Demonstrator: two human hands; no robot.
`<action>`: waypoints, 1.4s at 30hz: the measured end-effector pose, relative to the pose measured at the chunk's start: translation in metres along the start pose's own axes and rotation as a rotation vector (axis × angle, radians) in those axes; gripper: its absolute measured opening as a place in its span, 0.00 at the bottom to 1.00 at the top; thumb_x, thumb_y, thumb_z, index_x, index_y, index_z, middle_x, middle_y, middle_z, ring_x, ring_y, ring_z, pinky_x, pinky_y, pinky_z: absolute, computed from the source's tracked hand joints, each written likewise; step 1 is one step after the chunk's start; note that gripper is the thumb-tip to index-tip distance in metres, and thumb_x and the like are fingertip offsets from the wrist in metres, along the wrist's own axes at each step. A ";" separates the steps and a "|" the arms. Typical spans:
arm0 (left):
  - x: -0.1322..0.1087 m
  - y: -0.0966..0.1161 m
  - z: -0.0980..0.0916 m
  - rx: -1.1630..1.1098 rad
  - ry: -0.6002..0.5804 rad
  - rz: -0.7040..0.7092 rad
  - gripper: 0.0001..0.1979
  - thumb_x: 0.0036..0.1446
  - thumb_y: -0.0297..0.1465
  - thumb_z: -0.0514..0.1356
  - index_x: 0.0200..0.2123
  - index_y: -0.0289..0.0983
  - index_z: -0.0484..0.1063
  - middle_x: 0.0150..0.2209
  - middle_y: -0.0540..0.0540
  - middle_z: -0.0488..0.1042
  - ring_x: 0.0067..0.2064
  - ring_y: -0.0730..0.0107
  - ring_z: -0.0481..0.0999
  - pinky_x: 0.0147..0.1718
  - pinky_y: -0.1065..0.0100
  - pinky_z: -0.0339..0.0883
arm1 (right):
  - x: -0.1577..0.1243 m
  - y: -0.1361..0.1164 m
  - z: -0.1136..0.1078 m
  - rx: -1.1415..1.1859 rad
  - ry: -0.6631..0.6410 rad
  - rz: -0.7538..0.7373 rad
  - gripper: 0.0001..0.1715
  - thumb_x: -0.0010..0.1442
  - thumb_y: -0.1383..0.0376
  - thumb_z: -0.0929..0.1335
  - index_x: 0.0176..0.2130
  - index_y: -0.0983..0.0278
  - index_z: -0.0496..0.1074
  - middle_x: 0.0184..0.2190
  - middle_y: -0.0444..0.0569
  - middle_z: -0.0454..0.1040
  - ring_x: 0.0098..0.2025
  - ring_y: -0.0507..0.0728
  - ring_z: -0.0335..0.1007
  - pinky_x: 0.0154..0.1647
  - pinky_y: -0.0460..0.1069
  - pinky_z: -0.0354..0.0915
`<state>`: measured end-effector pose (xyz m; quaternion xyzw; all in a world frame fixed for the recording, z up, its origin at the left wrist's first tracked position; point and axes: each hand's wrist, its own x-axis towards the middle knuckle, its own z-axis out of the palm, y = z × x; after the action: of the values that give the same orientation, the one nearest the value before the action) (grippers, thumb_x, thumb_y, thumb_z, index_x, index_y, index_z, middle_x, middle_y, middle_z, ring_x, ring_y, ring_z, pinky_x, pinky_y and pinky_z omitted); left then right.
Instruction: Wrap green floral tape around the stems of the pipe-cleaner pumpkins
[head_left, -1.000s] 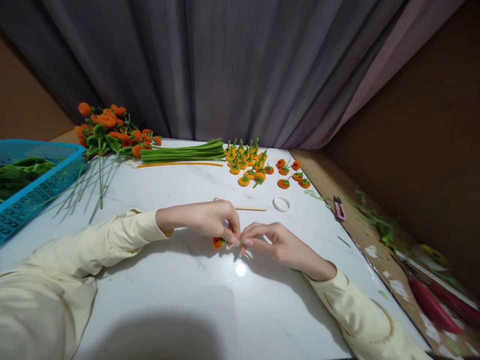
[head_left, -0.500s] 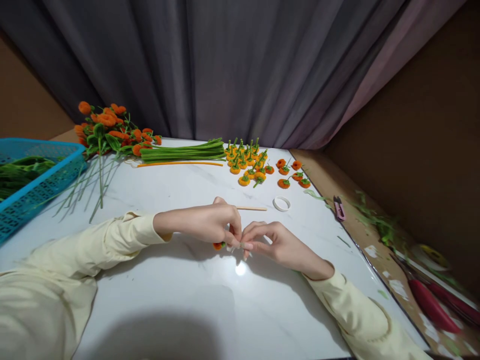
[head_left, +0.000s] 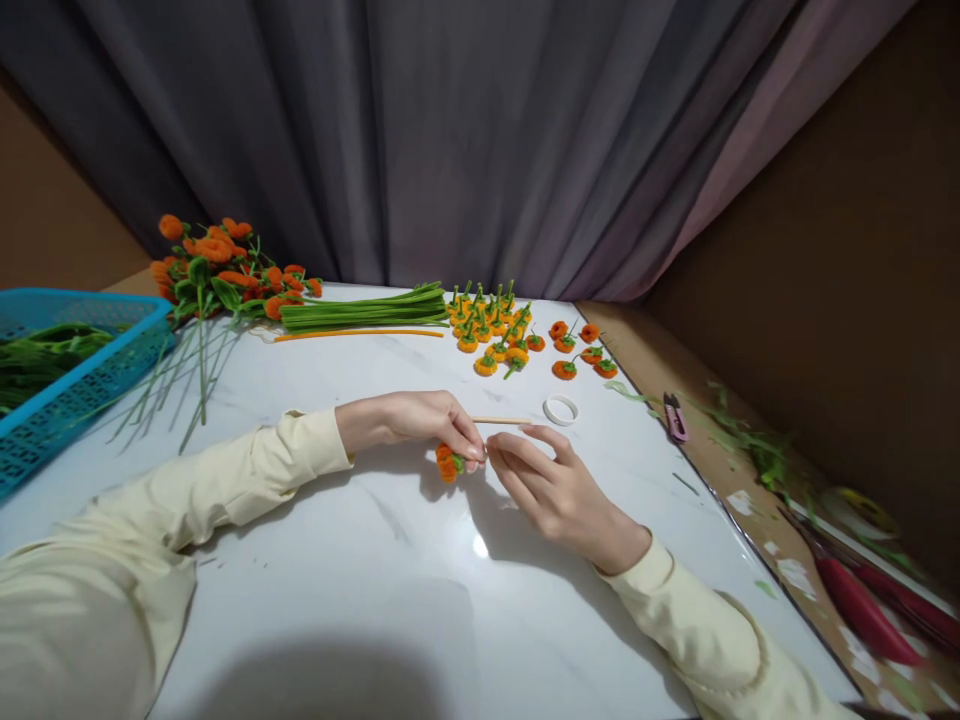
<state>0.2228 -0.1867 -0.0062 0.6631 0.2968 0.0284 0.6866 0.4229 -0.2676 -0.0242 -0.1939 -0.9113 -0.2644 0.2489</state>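
Note:
My left hand is closed in a pinch on the short stem of an orange fuzzy pipe-cleaner flower, just above the white tabletop. The flower head hangs below my fingers, and a bit of green shows at its base. Close on the right is my right hand, its fingers stretched and apart, the tips by the stem's end. Its thumb is hidden. Behind my hands lie a thin wooden stick and a white ring of tape.
Further back are green pipe cleaners, yellow flower heads and orange flower heads. A blue basket with green leaves and a pile of orange flowers are at left. Pink snips and red-handled pliers lie at right.
My left hand has lifted and turned, bringing the orange flower more into view. My right hand has loosened from its pinch, with the fingers now spread.

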 end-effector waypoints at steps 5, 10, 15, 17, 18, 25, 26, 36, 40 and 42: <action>0.028 0.018 -0.002 0.131 0.236 0.209 0.05 0.50 0.28 0.61 0.27 0.33 0.78 0.28 0.47 0.78 0.31 0.72 0.74 0.33 0.73 0.65 | -0.011 0.025 -0.001 -0.087 0.011 0.247 0.26 0.58 0.82 0.56 0.52 0.74 0.66 0.46 0.57 0.75 0.56 0.60 0.63 0.55 0.59 0.56; 0.100 0.042 -0.010 0.260 0.521 0.382 0.06 0.52 0.25 0.60 0.28 0.30 0.77 0.29 0.44 0.78 0.29 0.72 0.74 0.32 0.72 0.67 | -0.033 0.055 -0.005 -0.271 0.115 0.583 0.36 0.52 0.84 0.56 0.58 0.68 0.61 0.54 0.56 0.70 0.60 0.61 0.59 0.55 0.59 0.56; 0.165 0.043 -0.017 0.307 0.663 0.465 0.02 0.51 0.23 0.62 0.28 0.30 0.75 0.29 0.44 0.78 0.31 0.71 0.75 0.35 0.70 0.69 | -0.048 0.068 -0.004 -0.337 0.155 0.629 0.36 0.51 0.83 0.58 0.56 0.65 0.63 0.52 0.53 0.72 0.58 0.61 0.62 0.53 0.58 0.56; 0.178 0.039 -0.018 0.316 0.690 0.471 0.01 0.51 0.23 0.62 0.29 0.30 0.74 0.28 0.45 0.77 0.31 0.71 0.76 0.34 0.69 0.70 | -0.050 0.068 -0.005 -0.341 0.160 0.646 0.35 0.51 0.83 0.58 0.56 0.65 0.64 0.52 0.53 0.72 0.58 0.61 0.63 0.53 0.58 0.56; 0.181 0.037 -0.018 0.323 0.705 0.475 0.01 0.50 0.22 0.63 0.29 0.30 0.74 0.29 0.45 0.77 0.31 0.70 0.76 0.34 0.68 0.70 | -0.050 0.068 -0.005 -0.342 0.169 0.654 0.35 0.52 0.83 0.58 0.56 0.64 0.63 0.52 0.52 0.72 0.58 0.61 0.63 0.53 0.58 0.56; 0.134 0.043 -0.027 0.483 0.853 0.596 0.07 0.52 0.32 0.62 0.26 0.36 0.73 0.34 0.45 0.78 0.39 0.67 0.76 0.45 0.66 0.66 | -0.048 0.071 -0.011 -0.406 0.405 0.715 0.32 0.61 0.77 0.60 0.62 0.61 0.57 0.49 0.53 0.75 0.52 0.60 0.70 0.57 0.59 0.51; 0.122 0.046 -0.031 0.514 0.882 0.618 0.10 0.52 0.35 0.62 0.23 0.36 0.71 0.35 0.45 0.78 0.41 0.66 0.75 0.47 0.66 0.64 | -0.048 0.071 -0.010 -0.400 0.430 0.722 0.32 0.62 0.75 0.61 0.63 0.61 0.56 0.47 0.54 0.75 0.49 0.60 0.72 0.58 0.59 0.50; 0.068 0.001 -0.092 0.778 0.893 0.470 0.25 0.56 0.51 0.52 0.39 0.35 0.73 0.50 0.39 0.73 0.51 0.56 0.71 0.52 0.61 0.61 | -0.030 0.069 0.013 0.049 -0.034 0.863 0.30 0.64 0.72 0.57 0.64 0.66 0.51 0.45 0.54 0.76 0.41 0.56 0.73 0.44 0.51 0.63; 0.075 -0.023 -0.093 0.911 0.746 0.409 0.39 0.46 0.54 0.61 0.56 0.34 0.64 0.59 0.33 0.63 0.61 0.46 0.59 0.59 0.52 0.51 | -0.007 0.090 0.037 0.035 -0.383 0.730 0.22 0.59 0.77 0.60 0.50 0.68 0.71 0.41 0.56 0.77 0.44 0.59 0.71 0.45 0.52 0.62; 0.079 -0.027 -0.088 0.968 0.693 0.410 0.43 0.45 0.54 0.62 0.59 0.36 0.60 0.63 0.34 0.56 0.64 0.45 0.53 0.61 0.50 0.45 | 0.005 0.099 0.049 0.033 -0.465 0.668 0.20 0.56 0.79 0.61 0.46 0.68 0.73 0.43 0.57 0.76 0.50 0.61 0.68 0.49 0.54 0.59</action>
<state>0.2390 -0.0772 -0.0561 0.8945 0.3481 0.2349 0.1531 0.4498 -0.1608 -0.0195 -0.5299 -0.8343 -0.1037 0.1112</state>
